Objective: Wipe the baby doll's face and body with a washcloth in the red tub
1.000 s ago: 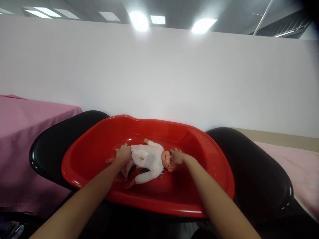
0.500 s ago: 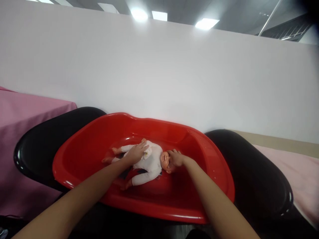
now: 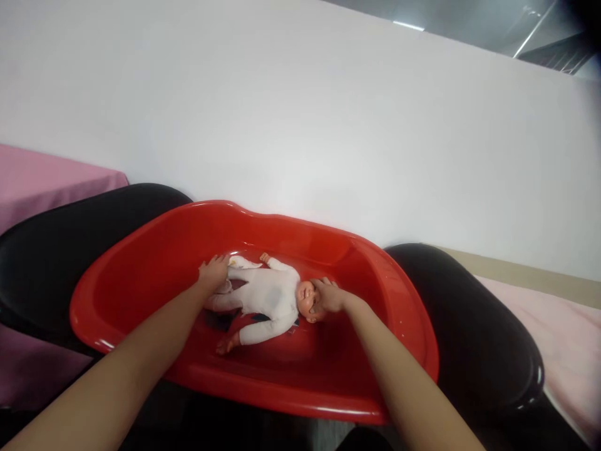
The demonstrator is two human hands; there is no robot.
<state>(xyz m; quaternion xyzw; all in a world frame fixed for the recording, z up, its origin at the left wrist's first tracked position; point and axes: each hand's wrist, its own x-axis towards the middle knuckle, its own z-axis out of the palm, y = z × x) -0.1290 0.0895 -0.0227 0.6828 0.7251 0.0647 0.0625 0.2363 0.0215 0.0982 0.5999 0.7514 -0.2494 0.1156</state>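
A baby doll [image 3: 267,293] in a whitish long-sleeved suit lies on its back inside a red baby bathtub [image 3: 263,391], head to the right, one arm stretched toward me. My right hand [image 3: 326,295] is curved around the crown of the doll's head, fingers on its far side. My left hand [image 3: 215,274] is over the doll's lower legs and covers the feet. At its fingertips is a white printed cloth [image 3: 245,262], which trails beside the far leg; the left fingers appear closed on it, though the grip is partly hidden.
Black glossy rounded surfaces flank the tub, one on the left [image 3: 89,250] and one on the right [image 3: 474,332]. Pink cloth [image 3: 56,188] covers a table at the far left, and paler pink fabric [image 3: 554,338] lies at the right. A white partition [image 3: 282,125] stands behind the tub.
My left hand has moved left from the doll's belly to its lower legs, and the cloth has gone with it, baring the chest. My right hand stays at the head. The view has tilted down.
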